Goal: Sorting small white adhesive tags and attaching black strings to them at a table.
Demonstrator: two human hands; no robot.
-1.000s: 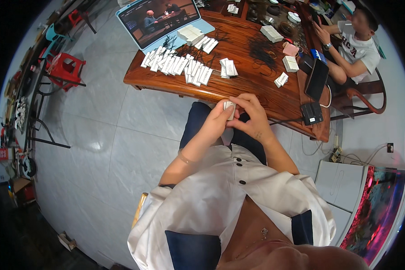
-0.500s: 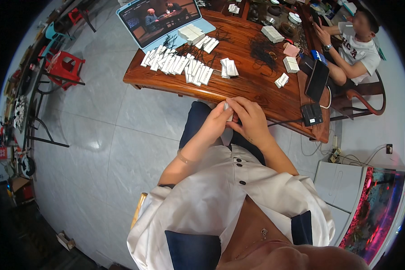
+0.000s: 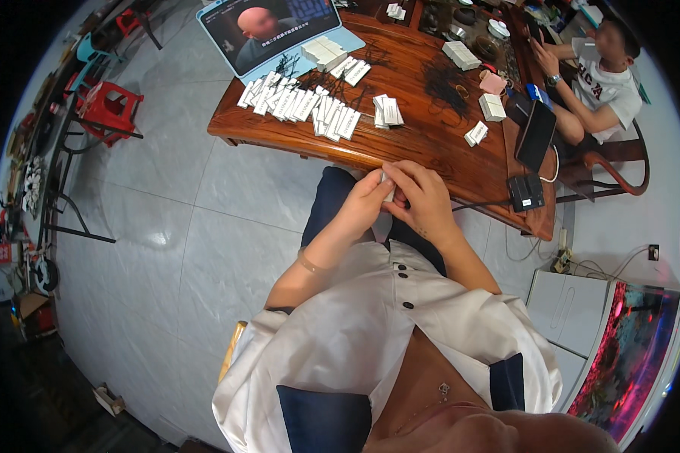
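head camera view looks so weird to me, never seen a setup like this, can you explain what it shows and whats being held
There is no machine here. The left grip and right grip are simply a person's own bare hands. The picture comes from a wide fisheye camera worn on that person's head, looking down, so straight edges bend near the rim. Between them, the hands hold a small white piece, mostly covered, just in front of a wooden table. On the table lie many overlapping white cards, a tangle of black cords and a lit tablet in a light blue case. Another person sits at the right.
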